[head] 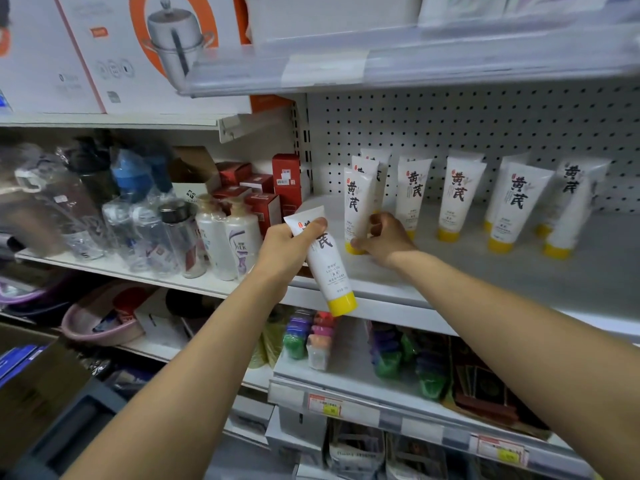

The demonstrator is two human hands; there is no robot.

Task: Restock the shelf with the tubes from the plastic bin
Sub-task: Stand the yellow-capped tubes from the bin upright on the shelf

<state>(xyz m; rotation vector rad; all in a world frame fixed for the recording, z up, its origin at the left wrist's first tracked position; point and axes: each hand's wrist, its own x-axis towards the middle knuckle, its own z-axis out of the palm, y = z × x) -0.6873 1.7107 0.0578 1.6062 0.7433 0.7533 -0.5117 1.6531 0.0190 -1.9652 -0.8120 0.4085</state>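
The left hand grips the tilted tube near its flat crimped end. This is a white tube with black characters and a yellow cap. It hangs in front of the shelf edge, not on the board, with its cap pointing down and to the right.

The right hand reaches onto the white shelf and curls its fingers round the lower part of the standing tube. The thumb lies by the tube's yellow cap, which rests on the board. This tube stands upright, cap down, at the left end of the shelf, and two more tubes stand close behind it.

Further right — in front of the pegboard back — other tubes of the same kind stand cap down in a loose row, some leaning a little, with gaps between them.

On the bay to the left are red boxes, white bottles and clear wrapped bottles. Above them is a carton printed with a steel pot. The shelf below holds colourful packs, and price tags sit on its front rail.
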